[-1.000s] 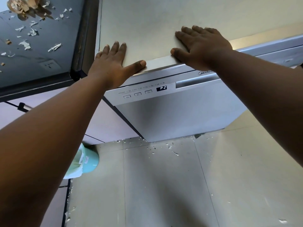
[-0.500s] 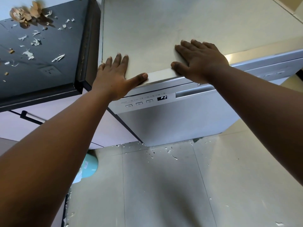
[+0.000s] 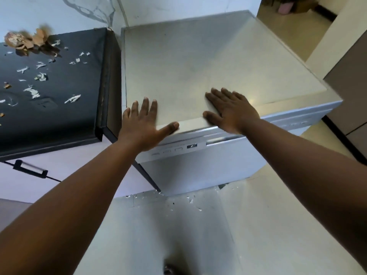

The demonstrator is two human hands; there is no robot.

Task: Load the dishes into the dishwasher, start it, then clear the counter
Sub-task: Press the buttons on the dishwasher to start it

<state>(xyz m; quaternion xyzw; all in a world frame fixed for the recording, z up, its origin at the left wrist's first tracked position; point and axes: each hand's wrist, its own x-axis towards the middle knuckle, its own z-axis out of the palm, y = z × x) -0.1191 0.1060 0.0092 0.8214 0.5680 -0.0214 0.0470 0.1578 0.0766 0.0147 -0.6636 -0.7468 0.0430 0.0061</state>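
You look down on a pale tiled floor (image 3: 278, 225) flecked with white scraps, a black countertop (image 3: 59, 100) strewn with torn paper bits and brown peelings, pale cabinet fronts (image 3: 65, 175) beneath it, a white veined wall (image 3: 79, 10) behind, bright light upper right.

the dishwasher (image 3: 200, 167) is a silver-grey freestanding unit with its door closed, standing just right of the black counter (image 3: 59, 92). its flat pale top is bare. a small dark display on the control strip is lit; its characters are too blurred to read. the counter carries scattered white scraps (image 3: 33, 92) and brown peelings (image 3: 23, 41) at its far edge.
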